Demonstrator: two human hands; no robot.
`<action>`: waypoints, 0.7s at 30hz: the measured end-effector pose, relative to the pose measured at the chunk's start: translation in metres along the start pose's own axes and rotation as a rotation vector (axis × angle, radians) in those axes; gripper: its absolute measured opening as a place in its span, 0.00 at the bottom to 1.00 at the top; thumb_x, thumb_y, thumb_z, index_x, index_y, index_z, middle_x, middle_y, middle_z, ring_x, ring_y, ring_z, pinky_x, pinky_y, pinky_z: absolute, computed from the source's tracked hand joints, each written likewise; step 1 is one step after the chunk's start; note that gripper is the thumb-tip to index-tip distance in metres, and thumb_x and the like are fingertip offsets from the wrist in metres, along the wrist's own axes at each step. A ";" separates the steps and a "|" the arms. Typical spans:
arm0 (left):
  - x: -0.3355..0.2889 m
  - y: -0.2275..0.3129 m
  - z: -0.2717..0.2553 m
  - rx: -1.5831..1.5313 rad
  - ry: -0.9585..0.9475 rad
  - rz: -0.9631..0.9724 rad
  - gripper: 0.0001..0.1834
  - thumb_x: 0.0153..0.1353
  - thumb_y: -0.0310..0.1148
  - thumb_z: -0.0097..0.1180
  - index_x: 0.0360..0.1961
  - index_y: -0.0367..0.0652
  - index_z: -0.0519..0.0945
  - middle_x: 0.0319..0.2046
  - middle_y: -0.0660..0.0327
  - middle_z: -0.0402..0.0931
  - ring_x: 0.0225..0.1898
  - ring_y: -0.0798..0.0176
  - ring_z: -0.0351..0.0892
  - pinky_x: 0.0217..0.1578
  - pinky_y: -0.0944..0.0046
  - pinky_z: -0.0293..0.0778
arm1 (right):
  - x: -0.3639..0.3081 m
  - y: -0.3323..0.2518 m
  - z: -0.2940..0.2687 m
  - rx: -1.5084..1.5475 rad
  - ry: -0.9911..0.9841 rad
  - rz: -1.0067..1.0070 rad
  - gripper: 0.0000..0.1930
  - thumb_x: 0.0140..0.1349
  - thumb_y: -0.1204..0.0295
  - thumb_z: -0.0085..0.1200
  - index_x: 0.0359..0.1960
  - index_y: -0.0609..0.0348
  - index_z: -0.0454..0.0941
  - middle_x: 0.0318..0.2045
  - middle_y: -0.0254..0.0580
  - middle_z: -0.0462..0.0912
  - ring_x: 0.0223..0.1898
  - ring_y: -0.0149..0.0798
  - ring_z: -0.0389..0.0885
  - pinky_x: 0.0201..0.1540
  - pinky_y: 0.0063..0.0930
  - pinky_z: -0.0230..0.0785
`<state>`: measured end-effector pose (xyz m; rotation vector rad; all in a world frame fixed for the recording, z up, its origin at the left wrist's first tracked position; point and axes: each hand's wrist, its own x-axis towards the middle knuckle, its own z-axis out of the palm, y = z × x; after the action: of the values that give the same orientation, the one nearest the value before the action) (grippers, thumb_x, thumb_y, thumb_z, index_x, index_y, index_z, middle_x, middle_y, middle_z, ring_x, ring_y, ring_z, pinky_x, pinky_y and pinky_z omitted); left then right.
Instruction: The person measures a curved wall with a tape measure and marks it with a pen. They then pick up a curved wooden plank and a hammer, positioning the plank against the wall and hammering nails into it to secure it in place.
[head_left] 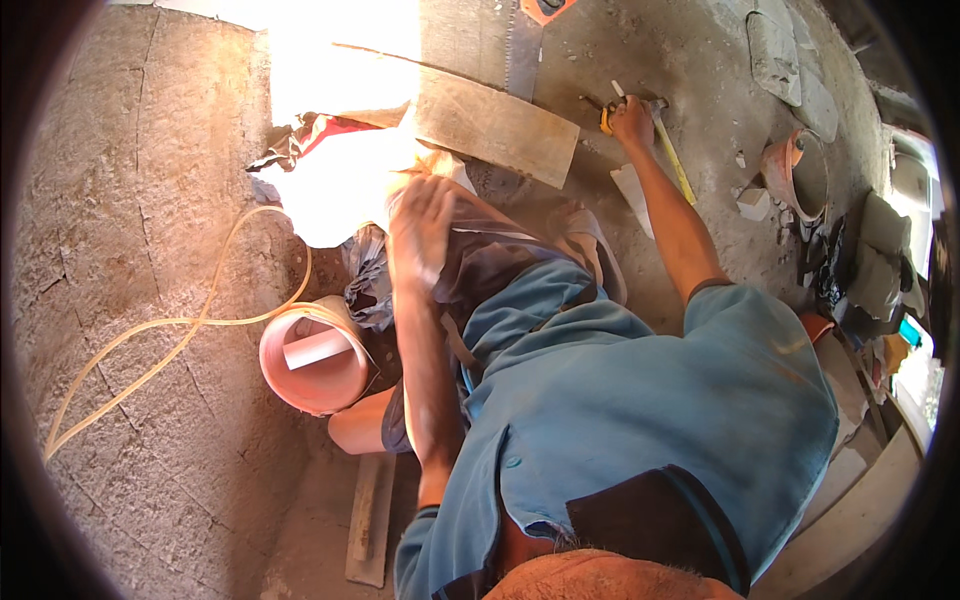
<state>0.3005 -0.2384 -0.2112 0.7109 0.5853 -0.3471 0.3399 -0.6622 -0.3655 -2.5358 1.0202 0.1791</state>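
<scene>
My right hand (pixel 632 122) reaches far forward to the floor, its fingers closed among several small tools. Beside them is a yellow loop-shaped handle (pixel 606 121), and a thin white stick (pixel 618 89) points up past the fingers. A hammer (pixel 676 160) with a yellow handle lies against that hand, partly under it. What exactly the fingers grip is hidden. My left hand (pixel 420 225) is over my bent leg, near a sunlit, washed-out bundle (pixel 340 190); motion blurs its fingers. A dark crumpled plastic bag (pixel 368 275) is close to its wrist.
A wooden board (pixel 490 120) lies ahead, with a handsaw (pixel 522 60) beyond it. At left a bucket (pixel 315 390) holds a white piece, near a clear yellowish hose (pixel 190 322) along the wall. A float-like tool (pixel 370 530) lies behind. Another bucket (pixel 780 175) lies right.
</scene>
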 end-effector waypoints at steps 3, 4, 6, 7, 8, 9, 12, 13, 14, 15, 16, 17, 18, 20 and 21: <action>0.070 -0.046 0.018 0.093 0.279 -0.238 0.27 0.69 0.42 0.54 0.64 0.40 0.68 0.61 0.44 0.69 0.63 0.44 0.69 0.63 0.52 0.67 | 0.028 0.045 0.013 -0.032 0.036 -0.081 0.19 0.66 0.61 0.50 0.57 0.52 0.72 0.61 0.53 0.68 0.61 0.57 0.69 0.59 0.51 0.66; 0.095 -0.059 0.020 0.163 0.316 -0.244 0.27 0.68 0.41 0.56 0.64 0.41 0.67 0.61 0.46 0.69 0.62 0.45 0.70 0.61 0.51 0.68 | 0.023 0.041 0.009 -0.119 0.081 -0.032 0.21 0.66 0.59 0.50 0.59 0.50 0.71 0.62 0.52 0.68 0.61 0.57 0.69 0.60 0.52 0.65; 0.133 -0.080 0.016 0.295 0.395 -0.258 0.29 0.66 0.39 0.59 0.65 0.44 0.65 0.61 0.49 0.69 0.59 0.47 0.73 0.58 0.49 0.71 | 0.005 0.041 -0.013 -0.189 0.152 0.024 0.26 0.65 0.57 0.51 0.63 0.47 0.67 0.64 0.49 0.67 0.62 0.58 0.68 0.62 0.54 0.63; 0.145 -0.086 0.012 0.357 0.432 -0.267 0.31 0.65 0.39 0.60 0.66 0.45 0.64 0.62 0.51 0.69 0.58 0.47 0.74 0.56 0.48 0.73 | 0.002 0.042 -0.026 -0.173 0.182 0.033 0.28 0.64 0.55 0.52 0.65 0.46 0.65 0.65 0.48 0.67 0.63 0.58 0.68 0.63 0.54 0.62; 0.153 -0.088 0.006 0.267 0.377 -0.253 0.31 0.65 0.37 0.61 0.66 0.45 0.63 0.60 0.52 0.70 0.56 0.48 0.75 0.53 0.48 0.75 | 0.002 0.055 -0.029 -0.220 0.152 0.057 0.30 0.63 0.55 0.53 0.66 0.45 0.64 0.66 0.48 0.66 0.64 0.59 0.66 0.64 0.54 0.61; 0.158 -0.090 0.001 0.177 0.322 -0.242 0.33 0.64 0.36 0.61 0.66 0.45 0.62 0.58 0.53 0.72 0.54 0.49 0.76 0.49 0.48 0.77 | 0.005 0.077 -0.029 -0.269 0.122 0.084 0.31 0.62 0.55 0.54 0.67 0.44 0.64 0.67 0.49 0.65 0.65 0.61 0.64 0.64 0.54 0.61; 0.151 -0.086 0.008 0.227 0.243 -0.128 0.34 0.62 0.32 0.62 0.66 0.44 0.60 0.55 0.54 0.75 0.53 0.51 0.77 0.44 0.51 0.80 | 0.016 0.144 -0.021 -0.219 -0.167 0.014 0.33 0.61 0.55 0.54 0.67 0.46 0.63 0.65 0.51 0.69 0.64 0.59 0.66 0.64 0.52 0.61; 0.145 -0.085 0.017 0.290 0.234 -0.064 0.34 0.62 0.30 0.62 0.66 0.44 0.60 0.54 0.54 0.75 0.52 0.51 0.77 0.43 0.52 0.81 | 0.013 0.150 -0.021 -0.327 -0.132 -0.055 0.33 0.61 0.56 0.54 0.68 0.47 0.62 0.64 0.53 0.70 0.65 0.59 0.67 0.64 0.51 0.61; 0.144 -0.081 0.024 0.288 0.195 -0.054 0.33 0.63 0.31 0.61 0.66 0.44 0.60 0.55 0.54 0.74 0.53 0.51 0.77 0.45 0.51 0.80 | 0.012 0.142 -0.023 -0.347 -0.144 -0.024 0.32 0.60 0.56 0.54 0.67 0.50 0.64 0.62 0.56 0.71 0.63 0.59 0.69 0.63 0.51 0.63; 0.142 -0.075 0.031 0.292 0.154 -0.044 0.32 0.63 0.31 0.61 0.65 0.44 0.60 0.56 0.54 0.73 0.54 0.51 0.76 0.47 0.50 0.80 | 0.011 0.134 -0.025 -0.365 -0.157 0.010 0.32 0.60 0.56 0.54 0.65 0.53 0.65 0.61 0.58 0.72 0.62 0.59 0.71 0.62 0.50 0.64; 0.139 -0.069 0.037 0.295 0.114 -0.033 0.32 0.64 0.31 0.61 0.65 0.44 0.60 0.56 0.54 0.72 0.55 0.51 0.76 0.50 0.48 0.79 | 0.010 0.125 -0.027 -0.382 -0.169 0.042 0.32 0.60 0.56 0.55 0.64 0.56 0.66 0.59 0.60 0.73 0.60 0.59 0.72 0.61 0.50 0.65; 0.130 -0.060 0.047 0.216 0.016 -0.085 0.34 0.63 0.30 0.62 0.66 0.45 0.58 0.56 0.56 0.73 0.55 0.53 0.76 0.48 0.51 0.80 | 0.014 0.126 -0.025 -0.360 -0.175 0.054 0.30 0.60 0.55 0.55 0.61 0.59 0.69 0.56 0.61 0.76 0.57 0.60 0.75 0.59 0.51 0.66; 0.116 -0.054 0.060 0.163 -0.054 -0.070 0.35 0.63 0.29 0.62 0.67 0.45 0.58 0.56 0.56 0.73 0.55 0.54 0.76 0.48 0.52 0.80 | 0.025 0.135 -0.020 -0.342 -0.177 0.065 0.29 0.60 0.55 0.55 0.58 0.62 0.72 0.53 0.62 0.78 0.54 0.60 0.77 0.58 0.52 0.67; 0.081 -0.043 0.083 0.065 -0.187 -0.034 0.36 0.63 0.28 0.61 0.68 0.46 0.57 0.57 0.57 0.72 0.55 0.56 0.76 0.49 0.53 0.80 | 0.037 0.141 -0.013 -0.294 -0.133 0.052 0.28 0.59 0.54 0.56 0.51 0.67 0.76 0.46 0.64 0.81 0.48 0.61 0.81 0.53 0.53 0.70; 0.064 -0.036 0.092 0.056 -0.217 -0.014 0.36 0.63 0.28 0.61 0.69 0.47 0.56 0.57 0.57 0.72 0.55 0.58 0.76 0.50 0.54 0.79 | 0.038 0.142 -0.013 -0.260 -0.080 0.037 0.27 0.59 0.54 0.56 0.48 0.69 0.77 0.43 0.64 0.82 0.45 0.60 0.82 0.50 0.53 0.72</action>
<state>0.3685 -0.3351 -0.2124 0.7122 0.3767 -0.4490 0.2691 -0.7847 -0.4091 -2.7147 1.0735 0.4469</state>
